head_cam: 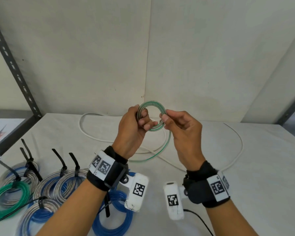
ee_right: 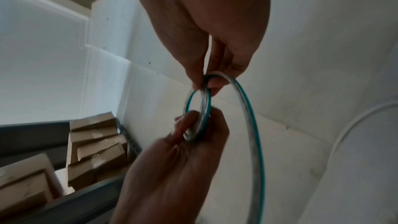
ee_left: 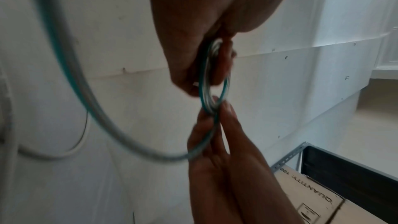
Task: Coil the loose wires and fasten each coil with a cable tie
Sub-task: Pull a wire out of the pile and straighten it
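Observation:
A small coil (head_cam: 153,103) of clear wire with a green stripe is held up above the white table (head_cam: 245,176). My left hand (head_cam: 143,120) grips the coil's left side, fingers through the ring. My right hand (head_cam: 165,115) pinches its right side between thumb and forefinger. The wire's loose tail (head_cam: 169,138) drops from the right hand to the table. In the left wrist view the coil (ee_left: 203,89) is seen edge-on between the left hand (ee_left: 193,84) and right hand (ee_left: 215,115). The right wrist view shows the coil (ee_right: 205,108) and tail (ee_right: 256,125) likewise.
Several tied coils lie at the table's lower left: a green coil (head_cam: 8,200), silver-and-blue coils (head_cam: 58,183) and a blue coil (head_cam: 112,218), with black cable ties (head_cam: 75,162) sticking up. A loose white cable (head_cam: 95,136) loops behind the hands. A metal shelf post (head_cam: 12,65) stands left.

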`<state>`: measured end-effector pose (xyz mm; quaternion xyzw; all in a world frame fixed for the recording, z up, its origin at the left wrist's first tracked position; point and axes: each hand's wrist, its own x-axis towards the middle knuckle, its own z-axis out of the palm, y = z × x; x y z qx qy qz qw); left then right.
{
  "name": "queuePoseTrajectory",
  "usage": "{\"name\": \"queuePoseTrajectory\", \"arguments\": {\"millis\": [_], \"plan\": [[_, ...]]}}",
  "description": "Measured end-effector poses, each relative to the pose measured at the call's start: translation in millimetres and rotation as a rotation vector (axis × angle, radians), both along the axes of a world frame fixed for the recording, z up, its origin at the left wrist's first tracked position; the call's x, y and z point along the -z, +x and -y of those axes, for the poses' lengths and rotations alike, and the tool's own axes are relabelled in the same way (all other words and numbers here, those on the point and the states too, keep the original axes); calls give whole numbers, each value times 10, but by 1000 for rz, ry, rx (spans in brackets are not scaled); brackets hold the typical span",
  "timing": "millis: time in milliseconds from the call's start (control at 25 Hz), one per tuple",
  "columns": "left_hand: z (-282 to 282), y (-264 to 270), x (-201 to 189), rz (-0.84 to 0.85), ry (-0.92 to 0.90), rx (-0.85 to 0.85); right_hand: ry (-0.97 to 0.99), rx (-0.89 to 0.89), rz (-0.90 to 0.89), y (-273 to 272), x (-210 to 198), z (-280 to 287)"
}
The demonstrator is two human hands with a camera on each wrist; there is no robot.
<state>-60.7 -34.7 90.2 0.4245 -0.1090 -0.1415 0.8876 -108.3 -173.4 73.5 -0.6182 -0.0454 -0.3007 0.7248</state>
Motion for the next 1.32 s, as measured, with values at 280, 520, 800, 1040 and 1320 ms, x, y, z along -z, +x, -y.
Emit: {"name": "queuePoseTrajectory", "arguments": {"millis": [280,520,800,1040,1320], "plan": [[-46,-1,68,265,576,117,-550,-141,-78,-44,-136,365],[83,-11,-89,46,20,-175,-141,31,4,-53,-60,97],[249,-193,-302,-22,-55,-10,-62,20,27,-218,-269,233],[676,-495,-470,223,458,142,-475,14,-56,-692,-603,894],[1621,-1031,-464,-52,-16,118,14,403,27,-1159,-347,1096]]}}
